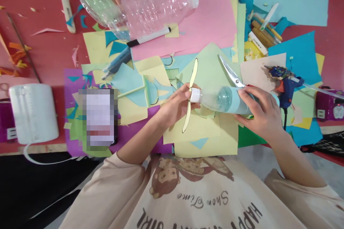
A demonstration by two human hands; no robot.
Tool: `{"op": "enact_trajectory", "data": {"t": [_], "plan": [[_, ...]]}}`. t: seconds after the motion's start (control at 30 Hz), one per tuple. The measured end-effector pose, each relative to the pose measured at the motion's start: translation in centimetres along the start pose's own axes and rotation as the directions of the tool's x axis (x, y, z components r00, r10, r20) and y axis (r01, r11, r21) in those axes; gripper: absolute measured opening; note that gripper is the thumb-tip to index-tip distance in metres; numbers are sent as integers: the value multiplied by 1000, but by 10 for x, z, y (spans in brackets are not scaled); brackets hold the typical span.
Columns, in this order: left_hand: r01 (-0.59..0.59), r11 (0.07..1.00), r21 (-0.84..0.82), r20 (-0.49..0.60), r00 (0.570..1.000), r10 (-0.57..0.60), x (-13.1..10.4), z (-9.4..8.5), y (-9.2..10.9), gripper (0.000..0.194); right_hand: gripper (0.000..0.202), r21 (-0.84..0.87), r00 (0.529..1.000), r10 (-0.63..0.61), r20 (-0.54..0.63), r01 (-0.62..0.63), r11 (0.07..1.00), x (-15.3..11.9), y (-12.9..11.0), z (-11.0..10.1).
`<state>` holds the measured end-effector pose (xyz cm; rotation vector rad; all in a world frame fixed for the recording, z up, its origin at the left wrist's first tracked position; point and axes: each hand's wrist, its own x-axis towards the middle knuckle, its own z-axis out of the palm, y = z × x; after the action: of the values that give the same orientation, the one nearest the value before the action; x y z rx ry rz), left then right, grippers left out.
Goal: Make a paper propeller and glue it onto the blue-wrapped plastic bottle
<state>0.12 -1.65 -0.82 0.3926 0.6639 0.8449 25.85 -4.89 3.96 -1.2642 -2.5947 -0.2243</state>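
Clear plastic bottle with a pale blue band is lying on its side in both hands, over the paper near the middle of the red counter's near edge. Neck points left, base right.

Left hand: closed round the white screw cap, thumb on the near face, fingertips curling out below it. Long two-bladed pale yellow paper propeller with a dark outline stands across the cap end. Its centre is partly covered by the thumb, so I can't tell how it's fixed.

Right hand: wrapped round the base half, thumb and fingers on opposite sides. Base mostly hidden under the fingers.

Silver scissors just beyond the bottle, blades toward the far edge. Handles covered by the right hand and bottle; can't tell if the hand touches them.

Blue glue gun to the right of that hand, nozzle end buried in a dark glittery clump. Clear stick out its back, black cable toward the near edge.

Pale green paper strip piece left of the left hand, roughly T-shaped, on loose sheets. Phone at the near edge further left; screen pixelated, unreadable.

Large clear empty bottles toward the far edge, overlapping and cut off by the view; count unclear.
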Motion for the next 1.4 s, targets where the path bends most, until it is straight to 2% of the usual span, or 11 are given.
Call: {"op": "enact_trajectory", "data": {"t": [0.13,0.43,0.63,0.83,1.13,1.3,1.4], "plan": [[45,997,-61,17,999,-44,0,1,-1,31,65,-8,1000,22,16,-22,1000,-3,-1,1],[49,999,6,23,999,-49,1,0,0,30,68,28,999,48,-10,-48,998,-7,-5,4],[42,999,-6,12,999,-42,0,2,1,30,68,15,999,36,-33,-35,999,-8,-6,5],[1,1000,10,-41,999,0,0,1,-3,40,70,55,998,63,-22,-61,997,-7,-5,6],[-91,990,110,-42,994,96,-1,1,-5,36,67,-12,998,57,-9,-57,998,-6,-7,6],[-102,990,100,-62,992,109,-1,2,-7,37,68,35,998,55,-33,-54,998,-5,-6,6],[-124,986,110,-82,988,134,-1,3,-7,40,68,34,997,74,-4,-74,997,-4,-6,6]]}}
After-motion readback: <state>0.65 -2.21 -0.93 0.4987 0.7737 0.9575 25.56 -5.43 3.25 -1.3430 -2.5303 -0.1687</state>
